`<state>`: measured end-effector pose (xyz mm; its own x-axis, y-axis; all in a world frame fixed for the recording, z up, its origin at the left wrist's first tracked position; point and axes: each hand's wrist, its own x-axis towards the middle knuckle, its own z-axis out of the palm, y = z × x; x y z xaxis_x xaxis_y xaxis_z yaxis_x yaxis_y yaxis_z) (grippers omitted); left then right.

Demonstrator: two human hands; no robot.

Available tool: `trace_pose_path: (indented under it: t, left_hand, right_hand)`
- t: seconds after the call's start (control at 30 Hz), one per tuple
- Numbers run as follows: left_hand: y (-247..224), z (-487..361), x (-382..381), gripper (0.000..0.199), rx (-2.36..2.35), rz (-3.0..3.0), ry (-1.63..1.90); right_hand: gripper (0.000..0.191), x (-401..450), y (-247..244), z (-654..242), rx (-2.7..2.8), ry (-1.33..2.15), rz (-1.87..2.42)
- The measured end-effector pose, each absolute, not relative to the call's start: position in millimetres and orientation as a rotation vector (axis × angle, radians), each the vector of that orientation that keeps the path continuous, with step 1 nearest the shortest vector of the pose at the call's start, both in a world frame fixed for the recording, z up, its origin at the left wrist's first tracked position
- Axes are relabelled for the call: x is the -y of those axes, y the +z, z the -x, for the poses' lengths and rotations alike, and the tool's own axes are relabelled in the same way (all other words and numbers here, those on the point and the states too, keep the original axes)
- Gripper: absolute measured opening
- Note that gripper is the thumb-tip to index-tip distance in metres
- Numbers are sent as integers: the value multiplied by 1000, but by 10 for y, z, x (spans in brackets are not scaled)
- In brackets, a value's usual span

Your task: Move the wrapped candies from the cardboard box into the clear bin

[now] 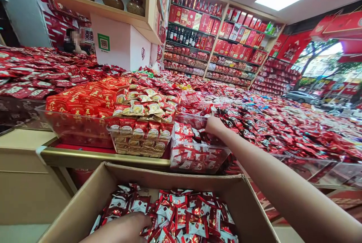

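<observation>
My left hand [121, 228] reaches into a cardboard carton [172, 177] and rests on a heap of red-and-white wrapped sweets [181, 213]. Its fingers lie among the packets, and I cannot tell whether they grip any. My right hand [215, 125] stretches forward to the far rim of a clear plastic bin [198, 158] filled with similar red-and-white packets. Its fingertips are hidden at the packets behind that rim, so any hold is unclear.
Clear bins of gold and red packets [141, 137] stand left of my right hand, on a counter with a brass edge [98, 157]. Red packets cover the wide display beyond. Shelves of bottles and red boxes [203, 35] line the back, and a person [74, 41] sits far left.
</observation>
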<state>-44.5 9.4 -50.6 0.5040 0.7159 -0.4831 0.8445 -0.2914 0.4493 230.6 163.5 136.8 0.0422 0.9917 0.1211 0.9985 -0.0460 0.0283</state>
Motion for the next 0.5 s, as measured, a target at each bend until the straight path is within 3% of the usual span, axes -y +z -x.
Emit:
trace_pose_path:
  t: [0.23, 0.4, 0.5]
  left_hand:
    - [-486, 436, -119, 42, -1275, -2061, -258]
    - [-523, 435, -125, 42, -1274, -2082, -266]
    - [-528, 422, -129, 41, -1284, -2085, -256]
  right_hand:
    - [28, -1513, 1439, -2128, 2391, -243, 2213]
    - [48, -1617, 1425, -2124, 2750, -102, 2022]
    - [47, -1691, 1332, -2168, 2795, -144, 1935]
